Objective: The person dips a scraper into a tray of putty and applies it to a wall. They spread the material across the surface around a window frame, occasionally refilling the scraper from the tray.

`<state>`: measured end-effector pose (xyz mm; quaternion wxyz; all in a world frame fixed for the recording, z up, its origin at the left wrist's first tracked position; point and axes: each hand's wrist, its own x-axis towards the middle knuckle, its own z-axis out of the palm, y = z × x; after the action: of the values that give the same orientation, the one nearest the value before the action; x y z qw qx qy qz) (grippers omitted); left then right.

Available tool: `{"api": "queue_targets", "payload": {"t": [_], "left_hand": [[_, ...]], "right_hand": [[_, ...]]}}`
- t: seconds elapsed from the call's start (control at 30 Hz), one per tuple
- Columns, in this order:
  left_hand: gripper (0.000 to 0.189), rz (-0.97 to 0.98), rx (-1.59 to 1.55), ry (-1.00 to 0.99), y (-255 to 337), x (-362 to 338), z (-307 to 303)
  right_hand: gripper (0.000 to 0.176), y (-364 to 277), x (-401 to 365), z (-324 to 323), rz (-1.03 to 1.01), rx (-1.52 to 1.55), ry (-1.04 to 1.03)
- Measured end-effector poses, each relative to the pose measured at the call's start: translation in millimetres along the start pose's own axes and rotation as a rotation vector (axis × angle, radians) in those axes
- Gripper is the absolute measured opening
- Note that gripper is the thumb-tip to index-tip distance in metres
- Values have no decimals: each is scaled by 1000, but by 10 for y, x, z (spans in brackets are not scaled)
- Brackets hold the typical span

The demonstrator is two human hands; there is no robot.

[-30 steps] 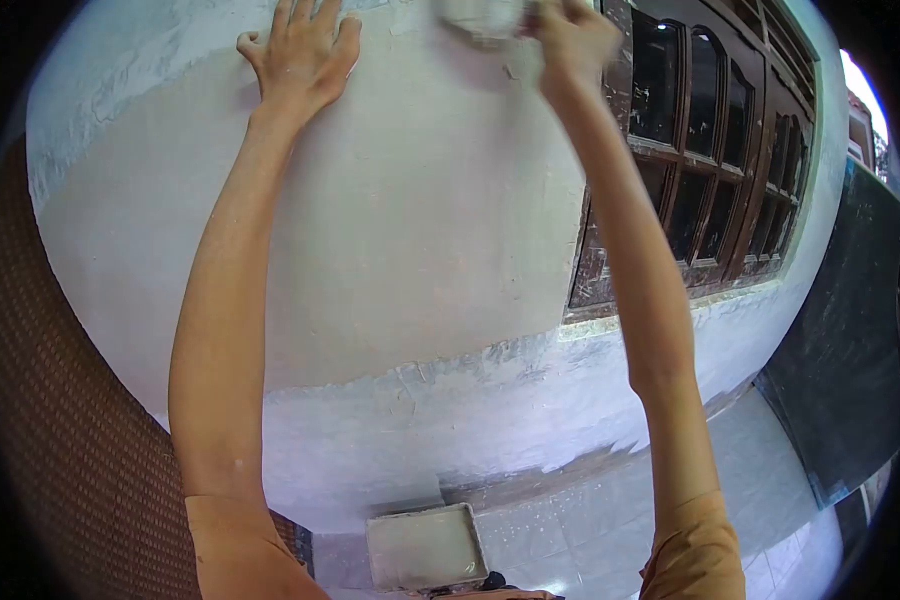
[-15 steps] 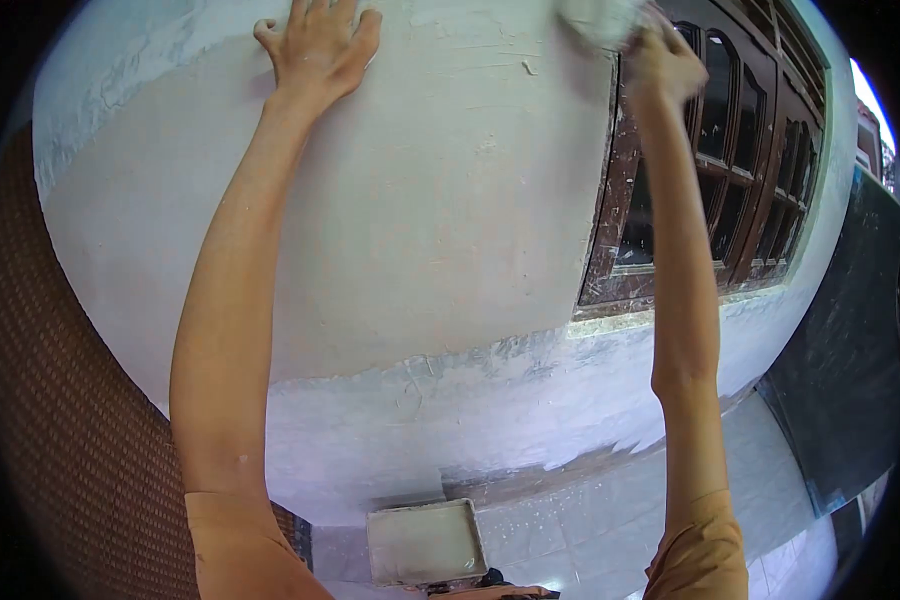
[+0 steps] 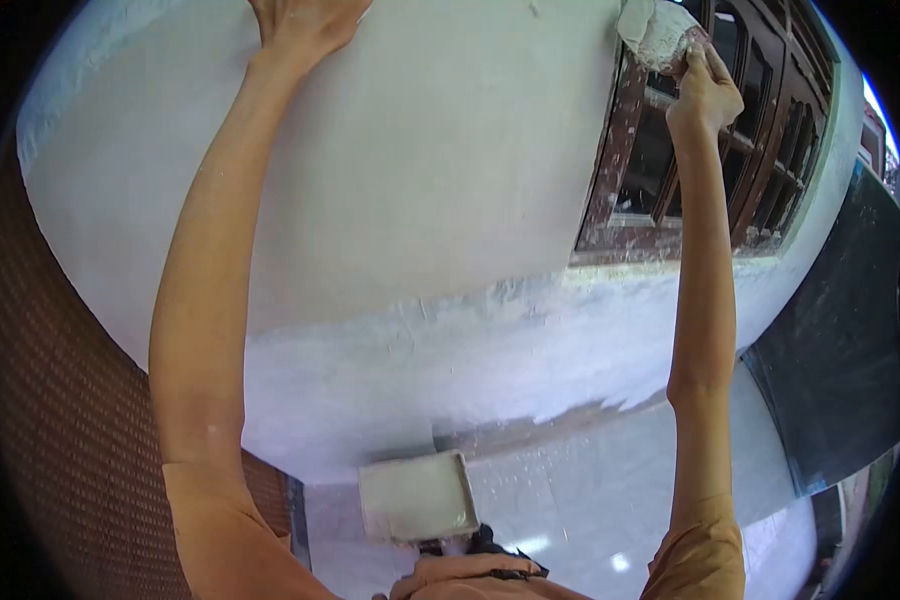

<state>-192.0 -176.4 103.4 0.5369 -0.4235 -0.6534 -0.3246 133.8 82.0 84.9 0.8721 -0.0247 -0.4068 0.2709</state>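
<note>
My left hand (image 3: 308, 22) is at the top edge of the view, laid against the pale, smoothly coated wall (image 3: 420, 180); its fingertips are cut off by the frame. In my right hand (image 3: 706, 92) is a flat, white, plaster-smeared tool (image 3: 656, 36), pinched at its right end between thumb and fingers. The tool overlaps the upper left part of the brown window frame (image 3: 610, 190), beside the wall's coated area. Thick white plaster hides what the tool is made of.
On the tiled floor (image 3: 560, 500) below stands a shallow tray (image 3: 469, 487) with pale material in it. A woven brown panel (image 3: 80, 400) lines the left side. A dark sheet (image 3: 840, 350) leans at the right. The coating ends in a ragged lower edge.
My right hand has moved right and down with the plaster-smeared tool, off the wall's coating to over the window. My left hand sits higher in view, as the camera has tilted down.
</note>
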Motion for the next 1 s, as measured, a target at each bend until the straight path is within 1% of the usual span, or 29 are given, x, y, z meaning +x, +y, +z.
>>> {"api": "queue_targets", "payload": {"t": [0.07, 0.13, 0.17, 0.2, 0.27, 0.3, 0.37, 0.4, 0.43, 0.47, 0.5, 0.57, 0.6, 0.63, 0.67, 0.7, 0.73, 0.77, 0.8, 0.83, 0.87, 0.9, 0.93, 0.97, 1.0], "left_hand": [[69, 39, -44, 191, -113, -220, 177], [68, -14, -53, 155, -84, -650, 149], [68, -50, -53, 150, -82, -898, 111], [68, -62, -50, 102, -115, -1184, 110], [67, -49, -205, 124, -158, -1879, 112], [67, -71, -197, 73, -131, -2266, 72], [65, -353, -389, -18, -46, -3056, -65], [65, -381, -369, -66, -34, -3460, -152], [47, -396, -388, -124, -12, -3858, -238], [34, -415, -407, -179, 20, -4246, -329], [34, -449, -385, -220, 41, -4635, -408], [56, -831, -492, -403, 63, -5484, -619], [52, -610, -334, -421, 63, -5984, -688], [52, -634, -314, -455, 109, -6419, -774], [50, -826, -353, -480, 166, -6812, -852], [49, -1017, -388, -500, 208, -7107, -953], [49, -1035, -374, -534, 255, -7297, -1082], [48, -1382, -497, -471, 324, -7480, -1206], [48, -1730, -608, -377, 382, -7621, -1338], [48, -1752, -583, -395, 444, -7737, -1481], [49, -1917, -563, -438, 570, -7679, -1589], [51, -2088, -546, -469, 599, -7822, -1684], [54, -2189, -494, -472, 618, -8026, -1696], [54, -2203, -477, -484, 626, -8164, -1761], [58, -2274, -561, -518, 643, -8227, -1821]], "right_hand": [[28, -162, -484, -138, 69, -87, -24], [31, -183, -951, -274, 96, -149, -216], [31, -204, -1248, -351, 133, -175, -229], [33, -220, -1577, -445, 199, -155, -306], [34, -302, -2264, -601, 337, -117, -435], [34, -507, -2697, -613, 399, -161, -452], [31, -639, -3322, -844, 579, -258, -441], [32, -672, -3596, -1030, 680, -263, -482], [32, -662, -3853, -1239, 714, -353, -521], [30, -645, -4136, -1492, 803, -350, -544], [29, -667, -4385, -1718, 892, -348, -560], [28, -834, -4842, -2074, 1050, -467, -575], [28, -832, -5032, -2335, 1108, -508, -609], [28, -849, -5267, -2575, 1154, -546, -643], [28, -883, -5486, -2803, 1192, -563, -646], [28, -930, -5702, -3031, 1227, -656, -657], [28, -1005, -5884, -3198, 1259, -751, -670], [28, -1074, -6059, -3354, 1292, -771, -677], [29, -1155, -6229, -3465, 1301, -858, -714], [30, -1217, -6392, -3580, 1302, -943, -751], [30, -1229, -6408, -3661, 1332, -953, -753], [29, -1248, -6583, -3783, 1295, -942, -819], [28, -1268, -6732, -3906, 1258, -928, -882], [28, -1289, -6848, -4011, 1274, -941, -887], [26, -1302, -6965, -4058, 1139, -973, -1000]]}}
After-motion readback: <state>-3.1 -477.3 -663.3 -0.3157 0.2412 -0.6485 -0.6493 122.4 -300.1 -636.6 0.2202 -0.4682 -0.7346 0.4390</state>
